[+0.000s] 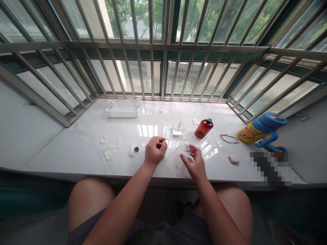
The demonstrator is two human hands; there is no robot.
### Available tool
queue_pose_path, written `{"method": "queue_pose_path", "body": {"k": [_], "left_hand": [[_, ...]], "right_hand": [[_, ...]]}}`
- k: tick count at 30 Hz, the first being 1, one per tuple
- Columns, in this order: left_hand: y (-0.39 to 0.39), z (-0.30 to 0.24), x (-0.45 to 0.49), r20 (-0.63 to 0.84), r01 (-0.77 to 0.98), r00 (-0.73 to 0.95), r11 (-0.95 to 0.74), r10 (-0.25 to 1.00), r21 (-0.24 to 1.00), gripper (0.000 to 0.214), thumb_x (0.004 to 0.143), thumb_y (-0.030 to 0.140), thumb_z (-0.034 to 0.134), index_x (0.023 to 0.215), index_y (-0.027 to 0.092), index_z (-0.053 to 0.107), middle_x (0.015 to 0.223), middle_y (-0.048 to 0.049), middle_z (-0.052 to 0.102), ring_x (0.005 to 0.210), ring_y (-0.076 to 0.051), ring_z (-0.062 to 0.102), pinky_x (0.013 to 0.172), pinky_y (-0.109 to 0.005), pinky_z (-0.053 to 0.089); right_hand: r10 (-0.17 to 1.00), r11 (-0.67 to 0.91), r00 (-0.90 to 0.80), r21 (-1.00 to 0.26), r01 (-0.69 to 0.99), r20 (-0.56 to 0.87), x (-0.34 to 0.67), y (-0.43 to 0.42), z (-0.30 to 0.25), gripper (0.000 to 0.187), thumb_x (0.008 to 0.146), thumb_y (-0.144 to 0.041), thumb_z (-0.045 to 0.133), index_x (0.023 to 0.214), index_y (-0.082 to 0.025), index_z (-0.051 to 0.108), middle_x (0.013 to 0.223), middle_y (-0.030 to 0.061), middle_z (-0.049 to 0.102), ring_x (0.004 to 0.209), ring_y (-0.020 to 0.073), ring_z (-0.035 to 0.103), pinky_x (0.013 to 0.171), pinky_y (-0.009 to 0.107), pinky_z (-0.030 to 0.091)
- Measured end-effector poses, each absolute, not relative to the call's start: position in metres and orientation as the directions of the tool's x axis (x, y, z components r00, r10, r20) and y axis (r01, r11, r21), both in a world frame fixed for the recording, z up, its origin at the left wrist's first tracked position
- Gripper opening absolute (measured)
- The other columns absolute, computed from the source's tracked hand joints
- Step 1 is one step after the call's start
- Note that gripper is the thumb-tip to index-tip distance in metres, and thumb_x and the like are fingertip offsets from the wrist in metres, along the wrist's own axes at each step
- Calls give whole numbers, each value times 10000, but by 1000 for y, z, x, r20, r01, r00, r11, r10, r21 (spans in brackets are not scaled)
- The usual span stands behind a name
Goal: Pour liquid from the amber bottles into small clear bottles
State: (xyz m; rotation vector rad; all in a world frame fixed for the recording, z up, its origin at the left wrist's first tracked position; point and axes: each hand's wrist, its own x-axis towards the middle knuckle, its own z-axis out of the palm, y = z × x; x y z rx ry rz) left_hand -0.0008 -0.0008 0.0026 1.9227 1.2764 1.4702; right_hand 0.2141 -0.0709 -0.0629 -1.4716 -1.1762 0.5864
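My left hand is wrapped round a small dark amber bottle, whose open mouth faces up. Most of that bottle is hidden by my fingers. To its right, my right hand has thumb and fingers round the neck end of a clear bottle, which is tilted over toward the hand. Just beyond stands a clear square bottle. A red-brown bottle with a black cap leans or lies to the right of it. Left of my left hand is a small clear container with a black cap.
A white perforated basket stands near the window bars. Crumpled tissues lie at left. At right are a thin cord, a small pale block and a blue-and-yellow drinking bottle. The counter's front edge runs above my knees.
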Motion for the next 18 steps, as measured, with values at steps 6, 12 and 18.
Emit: {"method": "queue_pose_path", "body": {"k": [6, 12, 18], "left_hand": [[-2, 4, -2, 528, 415, 38, -494, 849, 764, 128, 988, 301, 629, 993, 248, 745, 1007, -55, 771, 981, -235, 740, 892, -384, 594], [-1, 4, -9, 476, 375, 100, -477, 874, 795, 136, 965, 342, 699, 1051, 255, 758, 1057, -58, 764, 997, -232, 744, 909, -374, 600], [-4, 2, -18, 419, 355, 136, -439, 898, 825, 301, 885, 335, 798, 1168, 258, 735, 1197, -73, 738, 1117, -258, 727, 1024, -420, 581]], "right_hand": [[898, 83, 346, -877, 472, 271, 217, -73, -67, 703, 838, -577, 826, 1403, -276, 535, 1426, 124, 654, 1254, 326, 675, 1101, 556, 562], [925, 92, 263, -833, 545, 273, 213, -71, -70, 745, 854, -571, 810, 1451, -262, 488, 1451, 146, 633, 1318, 348, 647, 1138, 557, 535], [930, 90, 245, -816, 571, 274, 213, -71, -68, 736, 873, -563, 793, 1467, -262, 481, 1444, 136, 634, 1316, 341, 649, 1141, 540, 533]]}}
